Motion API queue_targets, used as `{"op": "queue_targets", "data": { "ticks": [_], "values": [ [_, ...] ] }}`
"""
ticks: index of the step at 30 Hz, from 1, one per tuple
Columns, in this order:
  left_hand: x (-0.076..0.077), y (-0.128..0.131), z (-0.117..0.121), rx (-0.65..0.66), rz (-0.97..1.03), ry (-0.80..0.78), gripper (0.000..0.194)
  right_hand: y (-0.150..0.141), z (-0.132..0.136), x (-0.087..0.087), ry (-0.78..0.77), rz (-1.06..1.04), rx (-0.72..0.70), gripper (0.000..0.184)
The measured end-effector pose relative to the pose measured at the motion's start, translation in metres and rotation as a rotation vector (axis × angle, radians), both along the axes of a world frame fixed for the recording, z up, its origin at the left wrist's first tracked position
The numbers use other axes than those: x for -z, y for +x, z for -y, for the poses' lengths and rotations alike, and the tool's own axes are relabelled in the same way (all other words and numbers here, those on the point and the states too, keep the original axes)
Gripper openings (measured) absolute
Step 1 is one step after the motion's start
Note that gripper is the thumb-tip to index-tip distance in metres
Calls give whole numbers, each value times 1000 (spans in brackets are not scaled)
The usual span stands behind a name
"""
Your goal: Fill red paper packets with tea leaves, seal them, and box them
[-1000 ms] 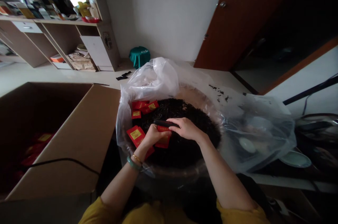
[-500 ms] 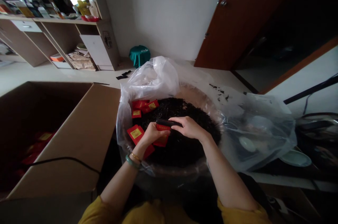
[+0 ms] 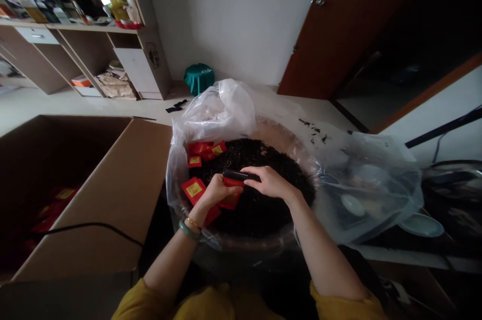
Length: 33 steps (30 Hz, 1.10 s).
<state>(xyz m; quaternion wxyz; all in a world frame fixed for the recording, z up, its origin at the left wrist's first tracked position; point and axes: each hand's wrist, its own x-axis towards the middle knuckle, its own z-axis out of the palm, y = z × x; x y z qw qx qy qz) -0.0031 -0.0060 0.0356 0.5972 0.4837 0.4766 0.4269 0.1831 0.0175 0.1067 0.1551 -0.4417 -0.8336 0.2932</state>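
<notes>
My left hand (image 3: pixel 218 190) is closed on a small red packet (image 3: pixel 231 201) held over a basket of dark, dried leaves (image 3: pixel 271 209) that look like tea. Wrapped in my right hand (image 3: pixel 271 182) is a slim black stapler-shaped tool (image 3: pixel 236 175), lying across the packet's top edge. The fingers of both hands almost meet there; the packet's upper rim is partly hidden. More red packets with gold labels lie on the leaves at the left: one (image 3: pixel 194 189) beside my left wrist, and others (image 3: pixel 207 150) farther back.
Clear plastic sheeting (image 3: pixel 233 109) lines the basket and spreads to the right. An open cardboard box (image 3: pixel 113 184) with red packets (image 3: pixel 56 204) inside stands at the left, a black cord across its flap. Beyond are a green-covered bin (image 3: pixel 199 79), a cabinet (image 3: pixel 135 69) and a brown door (image 3: pixel 320 33).
</notes>
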Motion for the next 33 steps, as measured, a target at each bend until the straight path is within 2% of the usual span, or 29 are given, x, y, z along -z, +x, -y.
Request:
{"op": "queue_targets", "data": {
  "ticks": [11, 26, 30, 33],
  "values": [
    [3, -1, 0, -1, -38, -27, 28, 1, -1, 3, 2, -19, -1, 37],
    [-4, 0, 2, 25, -43, -54, 33, 1, 0, 5, 19, -43, 9, 36],
    [-9, 2, 2, -73, 21, 3, 42, 6, -6, 14, -24, -118, 40, 39],
    [-12, 2, 1, -147, 89, 27, 42, 14, -15, 25, -46, -180, 144, 45]
  ]
}}
